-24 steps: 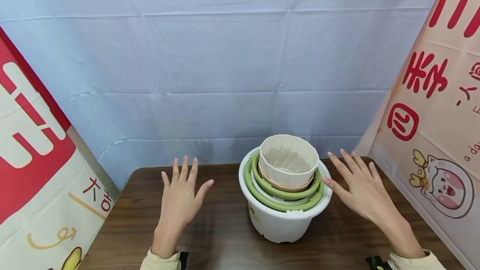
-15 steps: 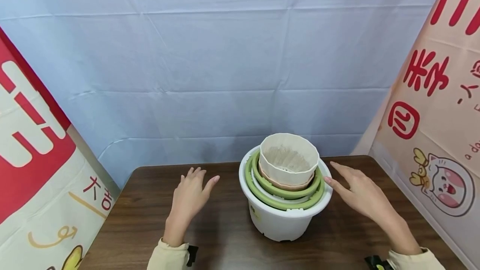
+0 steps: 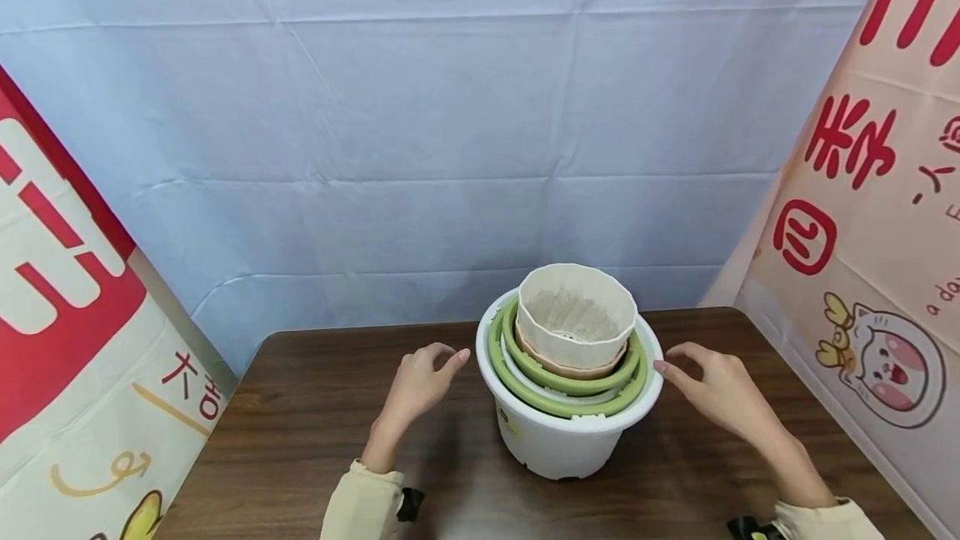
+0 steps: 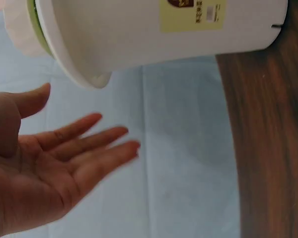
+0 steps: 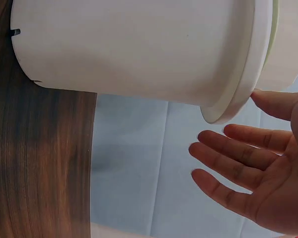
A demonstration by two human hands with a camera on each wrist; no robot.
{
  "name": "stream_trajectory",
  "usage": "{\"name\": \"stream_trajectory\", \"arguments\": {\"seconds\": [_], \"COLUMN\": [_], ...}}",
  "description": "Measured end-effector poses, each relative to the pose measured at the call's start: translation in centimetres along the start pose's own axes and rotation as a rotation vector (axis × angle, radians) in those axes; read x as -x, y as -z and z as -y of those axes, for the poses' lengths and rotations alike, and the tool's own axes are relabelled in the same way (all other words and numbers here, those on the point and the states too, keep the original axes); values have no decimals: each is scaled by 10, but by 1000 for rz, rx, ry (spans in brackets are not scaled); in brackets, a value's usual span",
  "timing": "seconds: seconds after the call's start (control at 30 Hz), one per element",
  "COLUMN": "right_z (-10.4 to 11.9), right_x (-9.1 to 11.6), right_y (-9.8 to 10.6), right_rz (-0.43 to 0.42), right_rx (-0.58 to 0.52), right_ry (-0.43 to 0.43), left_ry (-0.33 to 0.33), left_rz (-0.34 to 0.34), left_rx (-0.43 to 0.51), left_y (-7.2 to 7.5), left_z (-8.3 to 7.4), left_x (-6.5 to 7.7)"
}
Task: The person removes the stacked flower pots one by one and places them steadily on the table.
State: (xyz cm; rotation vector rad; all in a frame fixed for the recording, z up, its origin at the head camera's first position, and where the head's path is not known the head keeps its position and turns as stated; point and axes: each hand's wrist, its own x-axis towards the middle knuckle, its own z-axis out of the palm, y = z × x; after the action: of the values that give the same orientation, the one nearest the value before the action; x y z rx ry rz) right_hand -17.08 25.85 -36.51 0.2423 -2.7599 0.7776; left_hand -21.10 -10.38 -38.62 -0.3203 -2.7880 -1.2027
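Note:
A stack of nested flower pots stands upright on the table. Outermost is a large white pot (image 3: 555, 448) with a wide rim and a yellow label (image 4: 193, 17). Inside it sit green-rimmed pots (image 3: 570, 384), a white one between them, a peach one, and a cream faceted pot (image 3: 577, 340) on top with dirt stains inside. My left hand (image 3: 418, 386) hovers left of the rim, apart from it, thumb and fingers spread. At the right side, my right hand (image 3: 716, 386) has its thumb tip at the rim, fingers extended below; whether it touches I cannot tell.
The dark wooden table (image 3: 300, 415) reaches back to a pale blue cloth (image 3: 375, 148). Printed cloths hang on the left (image 3: 45, 273) and right (image 3: 885, 215) sides. Both wrists wear black straps over light sleeves (image 3: 363, 502).
My left hand has moved right towards the pot stack, turning from palm down to thumb-up. My right hand's fingers have lowered and come together beside the rim. The pots have stayed put.

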Motion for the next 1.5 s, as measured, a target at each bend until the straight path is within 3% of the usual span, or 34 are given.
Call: {"name": "stream_trajectory", "arguments": {"seconds": [0.17,0.3,0.4,0.5,0.97,1.27,1.5], "right_z": [-1,0,0,1,8,14,19], "right_x": [-1,-1,-2,-2,-9,-19,-28], "right_y": [0,0,1,1,13,24,33], "right_rz": [15,24,26,25,23,-12,14], "right_rx": [-17,-24,-23,-18,-18,-21,-53], "right_ry": [-10,-12,-9,2,33,86,79], "left_ry": [46,140,188,210,253,263,260], "left_rz": [112,193,217,219,163,163,161], "left_rx": [171,459,654,750,803,828,834], "left_y": [-9,-17,-22,-26,-34,-37,-38], "left_z": [3,5,3,0,-11,-11,-11], "left_x": [-5,-6,-4,-3,-5,-5,-5]}}
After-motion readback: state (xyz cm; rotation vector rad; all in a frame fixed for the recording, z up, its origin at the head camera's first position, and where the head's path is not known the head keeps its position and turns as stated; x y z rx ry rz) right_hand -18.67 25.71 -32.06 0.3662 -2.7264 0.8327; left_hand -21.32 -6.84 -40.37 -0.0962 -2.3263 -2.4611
